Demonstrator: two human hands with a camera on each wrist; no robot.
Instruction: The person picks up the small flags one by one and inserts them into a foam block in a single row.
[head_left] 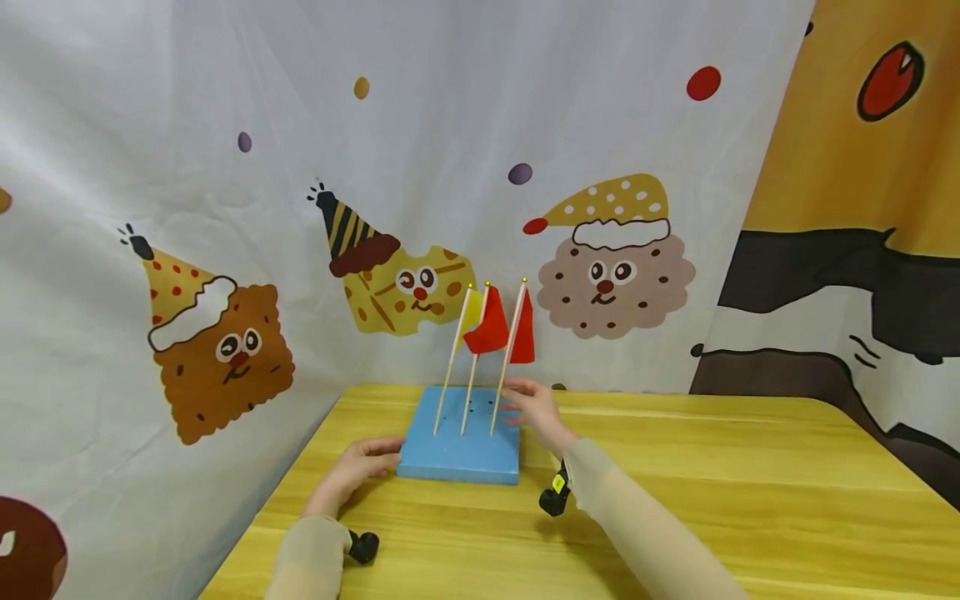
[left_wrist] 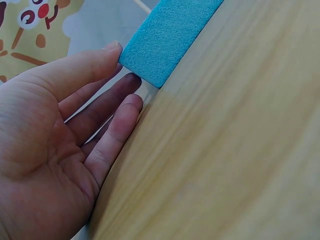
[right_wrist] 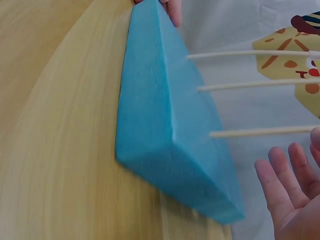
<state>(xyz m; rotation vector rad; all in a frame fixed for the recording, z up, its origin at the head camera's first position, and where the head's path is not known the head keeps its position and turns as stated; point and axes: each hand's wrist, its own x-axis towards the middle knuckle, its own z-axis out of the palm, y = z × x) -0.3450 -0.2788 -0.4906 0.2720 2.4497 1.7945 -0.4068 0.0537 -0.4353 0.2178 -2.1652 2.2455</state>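
Observation:
A blue foam block [head_left: 459,460] lies on the table with three thin wooden sticks standing in its top. The left stick carries a yellow flag [head_left: 471,310]; the middle one bears a red flag [head_left: 491,327], and another red flag [head_left: 523,332] hangs from the right one. At the block's left side is my left hand [head_left: 360,467], its thumb [left_wrist: 107,60] at the block's corner and the fingers loosely extended. My right hand [head_left: 534,408] is beside the right stick [right_wrist: 265,132], fingers spread and slightly bent, the thumb tip overlapping the stick in the right wrist view.
Small dark holes [head_left: 491,402] dot the block's top behind the sticks. The wooden table [head_left: 675,492] extends to the right. A white cloth with cartoon prints [head_left: 442,167] hangs behind it. Black wrist cameras [head_left: 553,500] are worn under both sleeves.

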